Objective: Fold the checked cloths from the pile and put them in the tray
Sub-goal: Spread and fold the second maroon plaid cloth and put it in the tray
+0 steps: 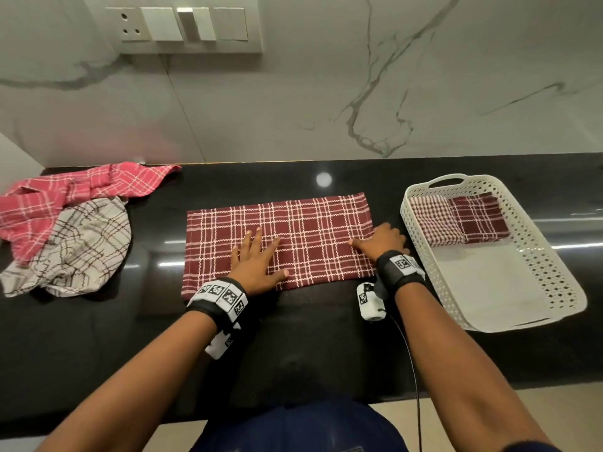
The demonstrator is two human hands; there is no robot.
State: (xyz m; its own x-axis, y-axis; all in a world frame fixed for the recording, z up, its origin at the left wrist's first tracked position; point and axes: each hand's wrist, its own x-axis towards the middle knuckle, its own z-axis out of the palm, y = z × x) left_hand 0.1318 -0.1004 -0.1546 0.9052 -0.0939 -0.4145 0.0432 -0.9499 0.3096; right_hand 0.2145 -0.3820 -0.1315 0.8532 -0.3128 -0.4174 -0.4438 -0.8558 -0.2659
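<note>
A maroon checked cloth [293, 223], folded into a long rectangle, lies flat in the middle of the black counter. My left hand [257, 259] rests flat on its near left part with fingers spread. My right hand [381, 239] presses on its right edge, fingers pointing left. The pile at the far left holds a pink checked cloth [81, 187] and a cream checked cloth [85, 246], both crumpled. The white perforated tray [554, 265] at the right holds two folded cloths at its far end, a light red checked one [434, 220] and a maroon one [479, 216].
The black counter [310, 337] ends at a marble wall with a switch panel [182, 27]. Its near edge runs just in front of my body. Both wrists carry black bands with marker tags, and a cable hangs from the right one.
</note>
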